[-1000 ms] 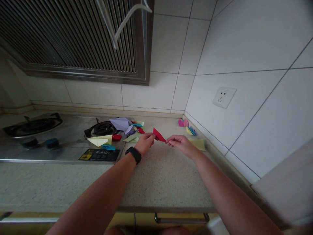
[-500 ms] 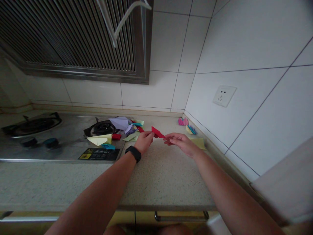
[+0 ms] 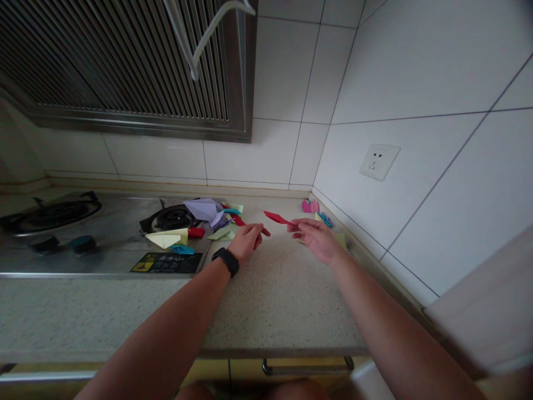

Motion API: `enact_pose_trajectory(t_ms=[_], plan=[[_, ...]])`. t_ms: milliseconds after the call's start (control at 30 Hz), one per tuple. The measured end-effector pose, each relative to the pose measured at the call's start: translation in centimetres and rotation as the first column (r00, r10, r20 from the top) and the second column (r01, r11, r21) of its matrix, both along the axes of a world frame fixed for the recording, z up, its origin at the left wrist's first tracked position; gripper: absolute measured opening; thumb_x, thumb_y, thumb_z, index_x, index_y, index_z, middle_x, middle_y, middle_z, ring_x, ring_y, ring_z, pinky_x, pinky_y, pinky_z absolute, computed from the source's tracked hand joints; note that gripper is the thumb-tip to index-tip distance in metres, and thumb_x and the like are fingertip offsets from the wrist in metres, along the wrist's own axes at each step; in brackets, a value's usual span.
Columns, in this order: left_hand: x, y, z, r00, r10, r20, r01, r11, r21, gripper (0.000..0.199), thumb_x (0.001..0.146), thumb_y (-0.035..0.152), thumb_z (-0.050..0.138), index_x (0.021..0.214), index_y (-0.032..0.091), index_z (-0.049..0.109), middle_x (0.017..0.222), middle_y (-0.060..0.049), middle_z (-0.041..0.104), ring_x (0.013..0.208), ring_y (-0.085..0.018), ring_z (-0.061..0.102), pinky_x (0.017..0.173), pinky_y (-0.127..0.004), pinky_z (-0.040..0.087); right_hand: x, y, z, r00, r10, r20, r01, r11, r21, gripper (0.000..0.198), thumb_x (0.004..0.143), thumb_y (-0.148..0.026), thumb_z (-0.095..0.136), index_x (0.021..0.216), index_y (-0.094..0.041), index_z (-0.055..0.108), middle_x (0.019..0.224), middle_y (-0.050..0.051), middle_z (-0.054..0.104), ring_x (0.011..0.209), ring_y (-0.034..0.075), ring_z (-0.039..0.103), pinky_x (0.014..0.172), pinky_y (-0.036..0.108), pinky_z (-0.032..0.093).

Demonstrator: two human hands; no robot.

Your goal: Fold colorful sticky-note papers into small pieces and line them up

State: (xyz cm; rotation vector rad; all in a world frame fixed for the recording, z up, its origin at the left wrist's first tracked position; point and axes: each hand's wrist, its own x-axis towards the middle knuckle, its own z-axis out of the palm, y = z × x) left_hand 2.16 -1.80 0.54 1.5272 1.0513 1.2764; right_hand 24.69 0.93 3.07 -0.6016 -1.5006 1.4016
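Observation:
Between the thumb and fingers of my right hand [image 3: 317,238] is one end of a folded red paper [image 3: 277,217], held above the counter with its free end pointing left. My left hand [image 3: 250,240], with a black watch [image 3: 226,261] on its wrist, is apart from the paper and holds nothing; its index finger is stretched out. Just left of it lie a pale green folded paper [image 3: 224,232] and other folded pieces. Beneath my right hand, a yellow paper [image 3: 340,240] on the counter is partly hidden.
A gas stove [image 3: 112,244] is on the left, with a lilac paper plane [image 3: 203,210] and a pale yellow one [image 3: 166,239] on it. Pink [image 3: 310,206] and blue folded papers [image 3: 326,220] lie by the right wall. A range hood [image 3: 145,125] hangs above the speckled counter [image 3: 283,300].
My left hand has let go of the red paper. My right hand has taken it slightly to the right, and the paper now appears narrower, turned more edge-on.

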Motion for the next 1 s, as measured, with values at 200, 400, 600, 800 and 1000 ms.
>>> enact_pose_trajectory(t_ms=[200,400,600,800,1000], plan=[[0.1,-0.2,0.0,0.998,-0.018,-0.053,0.017,1.0,-0.021,0.045,0.089,0.049,0.04,0.08,0.011,0.063,0.049,0.004,0.04,0.043,-0.008,0.033,0.043,-0.022,0.024,0.5,0.0,0.5,0.995,-0.029,-0.1,0.027,0.999,-0.024,0.018,0.079,-0.03,0.065,0.094,-0.024,0.072,0.093,0.005,0.072,0.09,0.019,0.065,0.072,0.031,0.046],[0.0,0.0,-0.5,0.993,-0.057,-0.104,0.054,0.998,-0.029,0.045,0.09,0.05,0.04,0.08,0.013,0.063,0.051,0.003,0.041,0.043,-0.008,0.033,0.042,-0.022,0.024,1.1,0.1,1.0,0.981,-0.02,-0.192,0.012,0.999,-0.042,0.016,0.081,-0.027,0.062,0.093,-0.023,0.072,0.093,0.004,0.071,0.089,0.018,0.064,0.069,0.029,0.046],[0.1,0.1,-0.9,0.987,-0.085,-0.136,0.078,0.995,-0.06,0.045,0.089,0.052,0.041,0.083,0.014,0.063,0.052,0.003,0.041,0.043,-0.008,0.033,0.042,-0.021,0.022,2.8,0.3,2.1,0.969,-0.104,-0.226,0.103,0.995,-0.016,0.022,0.082,-0.035,0.057,0.095,-0.024,0.071,0.101,0.005,0.07,0.089,0.018,0.062,0.071,0.031,0.047],[0.2,-0.3,-0.7,0.973,-0.103,-0.205,0.094,0.994,-0.053,0.048,0.089,0.054,0.038,0.085,0.013,0.064,0.054,0.003,0.041,0.045,-0.009,0.034,0.042,-0.021,0.024,5.3,1.0,2.6,0.932,-0.362,0.001,0.352,0.908,0.227,0.037,0.086,-0.045,0.048,0.116,-0.027,0.062,0.123,0.004,0.061,0.103,0.02,0.056,0.073,0.032,0.047],[0.3,-0.7,-0.7,0.944,-0.115,-0.309,0.114,0.993,-0.022,0.053,0.09,0.057,0.036,0.084,0.013,0.065,0.054,0.003,0.042,0.046,-0.009,0.035,0.045,-0.022,0.026,7.1,2.1,1.7,0.452,-0.761,0.465,0.338,0.628,0.701,0.047,0.091,-0.049,0.039,0.128,-0.024,0.055,0.129,0.007,0.057,0.117,0.025,0.048,0.101,0.04,0.034]])
